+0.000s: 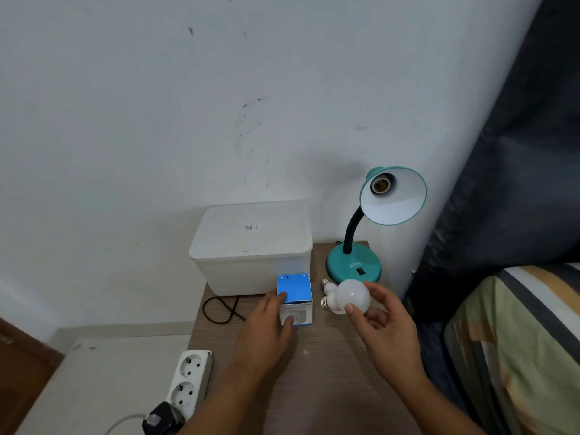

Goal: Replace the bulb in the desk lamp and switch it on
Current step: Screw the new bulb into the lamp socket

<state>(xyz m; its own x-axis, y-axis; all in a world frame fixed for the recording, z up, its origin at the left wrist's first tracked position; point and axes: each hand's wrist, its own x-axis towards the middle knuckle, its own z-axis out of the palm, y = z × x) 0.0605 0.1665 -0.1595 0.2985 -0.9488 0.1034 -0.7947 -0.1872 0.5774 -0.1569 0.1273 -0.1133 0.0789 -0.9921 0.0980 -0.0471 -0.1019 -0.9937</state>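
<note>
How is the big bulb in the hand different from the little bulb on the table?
The big bulb is gripped by the right hand's fingers; the small bulb lies loose on the table. The big bulb has a wide round globe; the small bulb's is much narrower. The small bulb sits farther back, nearer the lamp base, partly hidden behind the big bulb. Both are white with metal screw caps.

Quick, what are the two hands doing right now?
Left hand: holds the blue box on the table.
Right hand: holds a white bulb in its fingertips.
</note>
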